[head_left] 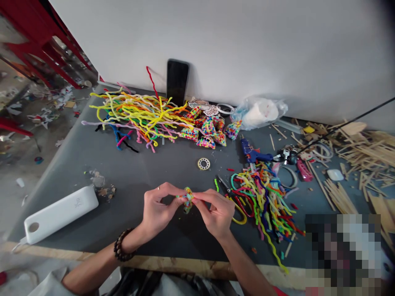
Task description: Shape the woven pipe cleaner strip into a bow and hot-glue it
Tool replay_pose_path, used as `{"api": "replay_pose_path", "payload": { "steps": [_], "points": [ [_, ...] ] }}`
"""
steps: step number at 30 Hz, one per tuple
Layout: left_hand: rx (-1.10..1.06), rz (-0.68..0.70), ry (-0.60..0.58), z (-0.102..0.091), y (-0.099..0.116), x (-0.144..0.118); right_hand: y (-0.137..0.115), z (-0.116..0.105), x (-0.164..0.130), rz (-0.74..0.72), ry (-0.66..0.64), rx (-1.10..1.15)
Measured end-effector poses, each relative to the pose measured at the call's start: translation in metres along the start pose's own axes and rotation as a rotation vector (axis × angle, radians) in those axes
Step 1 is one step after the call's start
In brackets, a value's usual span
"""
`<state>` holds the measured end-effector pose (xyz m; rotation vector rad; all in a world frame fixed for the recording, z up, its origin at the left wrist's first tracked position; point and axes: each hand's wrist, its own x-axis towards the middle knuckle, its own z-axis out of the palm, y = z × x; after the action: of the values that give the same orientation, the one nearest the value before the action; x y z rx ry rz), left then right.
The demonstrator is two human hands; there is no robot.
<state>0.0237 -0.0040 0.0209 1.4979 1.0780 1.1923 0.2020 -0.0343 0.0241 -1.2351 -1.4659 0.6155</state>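
Small multicolored pipe-cleaner piece [188,199] pinched between fingertips of left hand [159,211] and right hand [217,213], held just above dark gray surface [154,164] near front edge. Beaded bracelet [121,246] worn on left wrist. Loose pipe-cleaner pile [135,113] seen at back beside woven pieces [210,127]; second pile [265,197] just right of right hand. White power bank [60,213] laid at left. Blue glue gun [254,154] at right.

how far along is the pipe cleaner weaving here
Done: a cluster of finished multicoloured woven pieces lies by the black phone. In hand: the left hand and right hand pinch one small multicoloured woven ring between their fingertips. Left: a large loose pile of coloured pipe cleaners and a smaller heap remain unwoven.
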Motion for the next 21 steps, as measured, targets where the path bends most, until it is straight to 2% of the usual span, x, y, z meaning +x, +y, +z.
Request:
{"api": "replay_pose_path", "payload": {
  "steps": [3, 7, 9, 14, 21],
  "points": [
    [-0.016, -0.062, 0.044, 0.0, 0.001, 0.0, 0.003, 0.002, 0.002, 0.145, -0.012, 0.078],
    [-0.019, -0.08, 0.094, 0.0, 0.001, 0.0, 0.009, -0.004, 0.007, 0.205, -0.232, 0.13],
    [0.001, -0.076, 0.084, -0.001, -0.001, 0.0, 0.01, -0.006, 0.009, 0.207, -0.294, 0.114],
    [0.044, -0.028, 0.059, -0.001, -0.002, -0.002, 0.009, -0.008, 0.009, 0.257, -0.318, 0.113],
    [0.013, 0.055, 0.044, -0.001, -0.004, -0.003, 0.007, -0.006, 0.011, 0.206, -0.306, 0.117]
  ]
}}
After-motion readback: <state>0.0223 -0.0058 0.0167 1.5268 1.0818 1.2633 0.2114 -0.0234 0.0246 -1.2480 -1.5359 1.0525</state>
